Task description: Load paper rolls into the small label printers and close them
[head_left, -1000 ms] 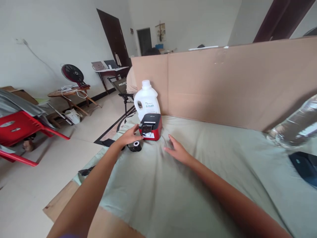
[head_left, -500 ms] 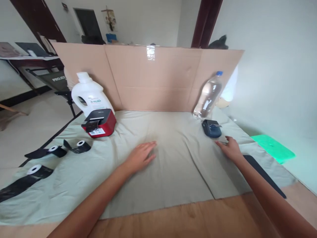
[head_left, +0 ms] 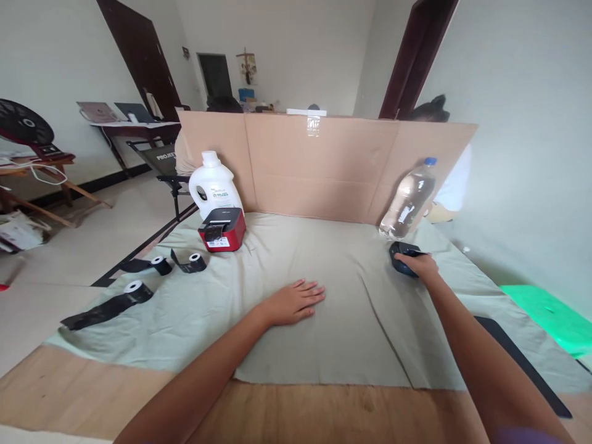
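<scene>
My left hand (head_left: 292, 304) lies flat on the grey-green cloth (head_left: 314, 351), fingers spread, holding nothing. At the right, my right hand (head_left: 425, 265) grips the near right side of a small dark portable printer (head_left: 401, 254), which stands on the cloth; its fingers are partly hidden. Just behind that printer a clear bottle with a blue cap (head_left: 411, 197) leans against the cardboard. On the left is a red and black label printer (head_left: 226, 231) with a black strip at its front slot. Several black paper rolls (head_left: 139, 293) lie partly unrolled farther left.
A white jug (head_left: 217, 185) stands behind the red printer. A cardboard screen (head_left: 319, 166) closes off the back. At the right are a flat black panel (head_left: 518, 364) and a green stool (head_left: 550, 314). People are partly visible behind the cardboard.
My right hand has reached forward and taken hold of the small portable printer. My left hand has settled flat on the cloth. The view has turned left.
</scene>
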A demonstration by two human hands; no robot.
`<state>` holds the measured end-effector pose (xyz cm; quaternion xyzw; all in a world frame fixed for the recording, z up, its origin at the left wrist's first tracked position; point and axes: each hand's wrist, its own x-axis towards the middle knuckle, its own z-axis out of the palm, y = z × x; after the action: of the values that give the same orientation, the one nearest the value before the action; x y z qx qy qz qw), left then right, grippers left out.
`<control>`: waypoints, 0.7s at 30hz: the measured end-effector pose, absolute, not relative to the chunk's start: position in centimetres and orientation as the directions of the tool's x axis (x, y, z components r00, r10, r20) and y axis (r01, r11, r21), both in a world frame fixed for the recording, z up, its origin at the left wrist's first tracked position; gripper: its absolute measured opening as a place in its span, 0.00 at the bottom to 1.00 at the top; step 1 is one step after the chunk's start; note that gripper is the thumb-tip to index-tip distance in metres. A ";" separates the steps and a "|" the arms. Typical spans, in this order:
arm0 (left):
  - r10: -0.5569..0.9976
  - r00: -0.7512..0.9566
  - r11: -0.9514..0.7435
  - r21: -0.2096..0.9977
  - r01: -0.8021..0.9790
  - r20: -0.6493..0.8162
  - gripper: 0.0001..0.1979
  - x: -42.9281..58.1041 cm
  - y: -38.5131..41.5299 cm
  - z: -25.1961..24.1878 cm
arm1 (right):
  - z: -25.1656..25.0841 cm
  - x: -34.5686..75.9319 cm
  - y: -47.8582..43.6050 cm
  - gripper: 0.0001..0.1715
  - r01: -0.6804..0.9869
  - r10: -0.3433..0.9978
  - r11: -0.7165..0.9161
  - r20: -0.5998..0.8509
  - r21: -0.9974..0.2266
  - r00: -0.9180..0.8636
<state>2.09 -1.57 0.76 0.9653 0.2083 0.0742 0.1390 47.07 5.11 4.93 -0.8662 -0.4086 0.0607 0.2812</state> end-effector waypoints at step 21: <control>0.379 0.880 -0.890 0.374 0.262 0.286 0.18 1.2 -2.2 0.7 | 3.3 15.4 3.4 0.52 0.715 0.850 -0.324 0.142 -0.619 0.507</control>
<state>1.18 -2.21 0.70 0.9555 0.1678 0.1783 0.1644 15.44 3.41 3.26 -0.8067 -0.4851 0.1048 0.3207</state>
